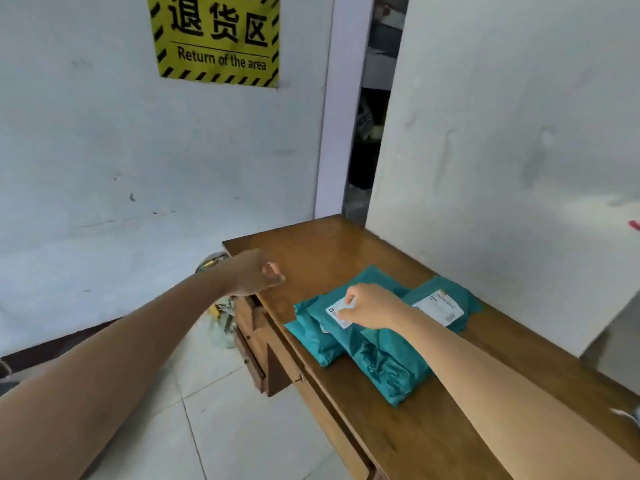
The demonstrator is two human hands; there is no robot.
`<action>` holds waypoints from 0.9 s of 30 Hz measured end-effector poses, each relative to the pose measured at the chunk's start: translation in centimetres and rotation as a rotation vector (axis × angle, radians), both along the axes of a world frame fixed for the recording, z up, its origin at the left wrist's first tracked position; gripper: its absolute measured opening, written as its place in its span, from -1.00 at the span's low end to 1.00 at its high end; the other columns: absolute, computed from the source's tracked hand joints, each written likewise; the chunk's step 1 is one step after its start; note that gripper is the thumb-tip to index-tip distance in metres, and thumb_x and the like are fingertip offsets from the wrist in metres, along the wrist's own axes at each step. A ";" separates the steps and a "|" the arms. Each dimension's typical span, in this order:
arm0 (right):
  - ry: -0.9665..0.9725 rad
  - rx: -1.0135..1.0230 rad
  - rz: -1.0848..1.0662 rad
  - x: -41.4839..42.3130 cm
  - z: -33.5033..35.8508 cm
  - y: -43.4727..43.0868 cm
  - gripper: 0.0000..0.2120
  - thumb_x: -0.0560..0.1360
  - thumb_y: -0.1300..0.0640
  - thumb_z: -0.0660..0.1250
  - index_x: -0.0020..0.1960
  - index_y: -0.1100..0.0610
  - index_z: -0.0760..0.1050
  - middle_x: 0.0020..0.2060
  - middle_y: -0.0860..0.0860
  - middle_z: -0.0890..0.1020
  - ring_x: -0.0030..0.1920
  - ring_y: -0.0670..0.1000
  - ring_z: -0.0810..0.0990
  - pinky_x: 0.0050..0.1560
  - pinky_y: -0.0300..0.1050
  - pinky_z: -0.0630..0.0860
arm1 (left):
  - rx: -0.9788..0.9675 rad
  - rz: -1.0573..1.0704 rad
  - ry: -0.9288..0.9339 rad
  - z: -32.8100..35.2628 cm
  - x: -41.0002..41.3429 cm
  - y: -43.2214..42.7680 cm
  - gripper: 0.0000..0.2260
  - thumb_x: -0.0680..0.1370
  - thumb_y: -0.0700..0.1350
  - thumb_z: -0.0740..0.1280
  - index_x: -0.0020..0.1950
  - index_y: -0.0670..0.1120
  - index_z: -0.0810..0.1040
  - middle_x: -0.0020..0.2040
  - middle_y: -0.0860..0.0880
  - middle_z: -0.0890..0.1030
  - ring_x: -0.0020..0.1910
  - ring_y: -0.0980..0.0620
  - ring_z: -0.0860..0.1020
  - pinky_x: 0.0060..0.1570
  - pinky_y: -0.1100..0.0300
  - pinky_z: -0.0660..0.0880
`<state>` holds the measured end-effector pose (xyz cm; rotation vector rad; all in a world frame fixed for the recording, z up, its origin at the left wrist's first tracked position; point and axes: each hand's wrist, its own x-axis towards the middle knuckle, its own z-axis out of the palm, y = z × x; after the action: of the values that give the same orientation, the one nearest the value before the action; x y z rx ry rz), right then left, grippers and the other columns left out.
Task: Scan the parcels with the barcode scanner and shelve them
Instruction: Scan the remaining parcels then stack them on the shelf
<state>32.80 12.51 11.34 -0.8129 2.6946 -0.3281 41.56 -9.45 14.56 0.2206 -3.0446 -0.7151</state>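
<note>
Several teal plastic parcels lie in a loose pile on a wooden desk [346, 251]. The top parcel [381, 355] carries a white label, and my right hand [370, 306] rests on that label with curled fingers touching it. A second parcel [313, 336] lies under it to the left. Another labelled parcel [441, 304] sits behind, near the wall. My left hand [256, 271] hovers over the desk's left front corner, fingers curled in, holding nothing. No barcode scanner shows in the head view.
The desk has drawers [252, 344] on its left side above a white tiled floor. A yellow "Return of the area" sign [216, 39] hangs on the white wall. A dark gap [370, 116] opens behind the desk. Bagged clutter [220, 323] lies on the floor.
</note>
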 end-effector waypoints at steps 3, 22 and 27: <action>-0.054 -0.111 -0.206 -2.1 -0.6 -2.1 -0.48 0.53 -0.13 0.25 0.37 0.14 0.36 0.29 0.06 0.49 0.21 0.07 0.51 0.14 -0.04 0.45 | 0.055 -0.111 0.013 0.1 -5.1 -3.0 -0.79 0.57 -0.03 0.26 0.08 -0.10 0.60 -0.05 0.04 0.61 -0.06 0.05 0.60 -0.02 0.21 0.49; -0.520 -0.617 -1.286 -18.8 -14.8 -7.5 -0.33 0.53 -0.01 0.30 0.43 0.33 0.11 0.08 0.09 0.47 0.09 0.08 0.51 -0.04 -0.18 0.40 | 0.434 -0.113 -0.551 -17.7 -31.2 -2.6 -0.16 0.44 0.33 0.25 0.53 -0.16 0.10 0.51 -0.11 0.24 0.47 -0.12 0.26 0.43 -0.07 0.25; -0.516 -0.979 -1.666 -20.6 -20.5 -7.0 -0.13 0.06 -0.03 0.61 0.27 0.25 0.39 0.06 0.16 0.64 0.00 0.14 0.66 0.06 0.08 0.61 | 0.625 -0.037 -0.776 -21.9 -33.8 -1.2 -0.14 0.36 0.35 0.34 0.45 -0.19 0.27 0.38 -0.10 0.44 0.30 -0.11 0.46 0.30 0.05 0.38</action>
<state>12.20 5.52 -9.18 1.3894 1.8615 -1.8378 7.71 -10.60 -7.36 0.5543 -3.3485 -1.9794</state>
